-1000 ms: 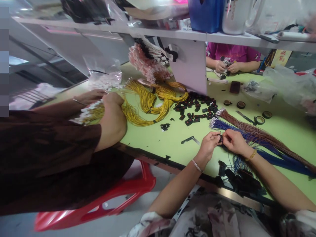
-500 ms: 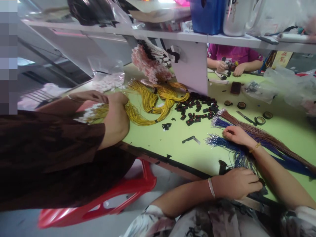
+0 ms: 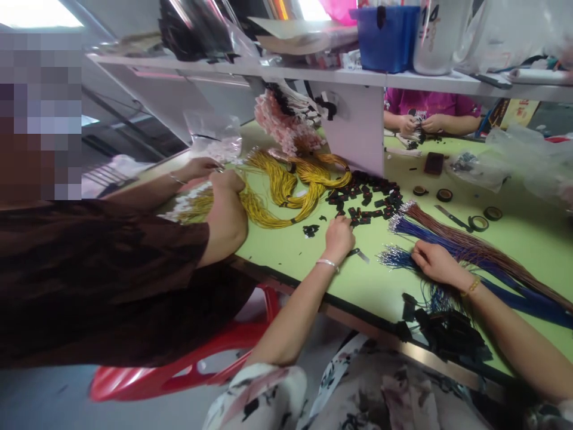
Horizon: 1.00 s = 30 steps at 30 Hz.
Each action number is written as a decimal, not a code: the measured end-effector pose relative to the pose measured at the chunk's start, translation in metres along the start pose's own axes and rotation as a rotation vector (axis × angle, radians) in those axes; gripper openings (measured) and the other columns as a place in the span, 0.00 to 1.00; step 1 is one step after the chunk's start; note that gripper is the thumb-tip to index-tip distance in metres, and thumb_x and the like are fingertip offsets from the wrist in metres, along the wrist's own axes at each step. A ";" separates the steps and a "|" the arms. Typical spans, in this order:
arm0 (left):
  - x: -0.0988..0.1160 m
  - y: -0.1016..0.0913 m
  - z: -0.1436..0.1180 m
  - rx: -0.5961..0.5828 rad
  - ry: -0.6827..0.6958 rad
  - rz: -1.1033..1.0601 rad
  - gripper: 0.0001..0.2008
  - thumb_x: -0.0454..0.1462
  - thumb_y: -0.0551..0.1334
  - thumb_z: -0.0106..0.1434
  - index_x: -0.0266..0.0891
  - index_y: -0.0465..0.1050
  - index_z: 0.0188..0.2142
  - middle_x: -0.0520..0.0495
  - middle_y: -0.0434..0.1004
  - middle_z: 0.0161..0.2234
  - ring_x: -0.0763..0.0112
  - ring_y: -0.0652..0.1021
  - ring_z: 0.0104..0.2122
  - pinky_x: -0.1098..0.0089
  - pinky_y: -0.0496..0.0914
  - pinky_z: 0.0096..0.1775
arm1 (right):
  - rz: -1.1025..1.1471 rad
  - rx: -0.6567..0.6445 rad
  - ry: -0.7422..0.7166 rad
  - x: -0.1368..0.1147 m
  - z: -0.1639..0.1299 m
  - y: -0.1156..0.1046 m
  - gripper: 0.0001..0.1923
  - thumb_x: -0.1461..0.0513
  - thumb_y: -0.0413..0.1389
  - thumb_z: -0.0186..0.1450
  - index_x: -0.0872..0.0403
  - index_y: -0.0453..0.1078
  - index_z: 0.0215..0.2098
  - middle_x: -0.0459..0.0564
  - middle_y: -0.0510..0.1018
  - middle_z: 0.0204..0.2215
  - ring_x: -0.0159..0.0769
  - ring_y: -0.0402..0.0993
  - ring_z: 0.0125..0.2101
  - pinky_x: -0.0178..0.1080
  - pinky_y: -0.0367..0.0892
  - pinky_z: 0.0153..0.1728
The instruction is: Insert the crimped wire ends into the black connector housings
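My left hand (image 3: pixel 339 239) is stretched to the near edge of a pile of small black connector housings (image 3: pixel 366 197). Its fingers are curled down among them, and the fingertips are hidden. My right hand (image 3: pixel 433 261) rests at the bundle of blue wires (image 3: pixel 396 257), thumb and fingers closed on a blue wire near the metal-tipped ends. Behind it lie more blue wires and a bundle of brown wires (image 3: pixel 465 234). A heap of black housings (image 3: pixel 452 331) sits at the table edge in front of me. A small folding blade (image 3: pixel 359 255) lies beside my left wrist.
A co-worker's arm (image 3: pixel 228 209) works at the left over white-ended yellow wires. Yellow wire bundles (image 3: pixel 280 185) lie mid-table. Tape rolls (image 3: pixel 444 195) and a knife (image 3: pixel 452 218) are at the right. A shelf (image 3: pixel 286 70) spans above; another person (image 3: pixel 432 113) sits opposite.
My left hand has left the heap of housings by the table edge and reached forward to the far pile. My right hand stays at the blue wires. The view has shifted slightly.
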State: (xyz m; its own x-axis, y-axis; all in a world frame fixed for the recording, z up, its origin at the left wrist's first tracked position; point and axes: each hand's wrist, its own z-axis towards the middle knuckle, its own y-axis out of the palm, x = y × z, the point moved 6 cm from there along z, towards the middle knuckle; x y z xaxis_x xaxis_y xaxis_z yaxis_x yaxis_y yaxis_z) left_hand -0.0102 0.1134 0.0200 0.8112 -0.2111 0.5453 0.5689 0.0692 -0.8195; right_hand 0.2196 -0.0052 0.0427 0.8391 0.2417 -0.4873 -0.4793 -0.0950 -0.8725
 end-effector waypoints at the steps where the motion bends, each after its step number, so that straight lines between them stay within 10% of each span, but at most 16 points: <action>1: -0.008 0.001 0.006 -0.015 -0.011 0.012 0.11 0.32 0.53 0.62 0.33 0.73 0.40 0.34 0.71 0.43 0.54 0.70 0.45 0.55 0.64 0.47 | 0.023 0.002 0.006 0.000 0.000 -0.001 0.07 0.62 0.48 0.65 0.53 0.62 0.30 0.47 0.70 0.24 0.32 0.63 0.24 0.34 0.56 0.29; 8: -0.006 -0.006 -0.005 0.007 -0.070 -0.136 0.06 0.31 0.59 0.57 0.37 0.69 0.36 0.42 0.66 0.41 0.63 0.69 0.38 0.60 0.66 0.43 | 0.360 0.068 0.042 0.001 0.005 -0.001 0.07 0.61 0.50 0.62 0.54 0.63 0.28 0.43 0.69 0.22 0.29 0.61 0.23 0.32 0.57 0.26; 17: 0.056 0.009 -0.046 -0.244 -0.110 -1.159 0.09 0.35 0.66 0.53 0.37 0.71 0.34 0.47 0.68 0.38 0.77 0.70 0.32 0.72 0.68 0.37 | 0.679 0.135 0.031 -0.031 0.018 -0.005 0.09 0.58 0.53 0.61 0.55 0.66 0.27 0.43 0.68 0.23 0.29 0.61 0.25 0.33 0.60 0.29; 30: 0.078 0.042 -0.074 -0.524 -0.393 -1.718 0.14 0.29 0.67 0.51 0.37 0.71 0.39 0.48 0.74 0.37 0.77 0.74 0.34 0.76 0.69 0.37 | 0.437 0.267 0.035 -0.033 0.009 -0.010 0.07 0.64 0.51 0.56 0.54 0.63 0.21 0.42 0.66 0.17 0.26 0.56 0.19 0.31 0.53 0.21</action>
State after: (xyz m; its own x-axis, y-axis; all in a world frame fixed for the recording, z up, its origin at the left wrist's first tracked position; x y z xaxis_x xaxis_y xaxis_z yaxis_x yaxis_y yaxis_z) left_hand 0.0670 0.0279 0.0148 -0.5270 0.5064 0.6825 0.6725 -0.2426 0.6992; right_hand 0.1948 -0.0032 0.0678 0.5512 0.2020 -0.8095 -0.8326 0.0705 -0.5493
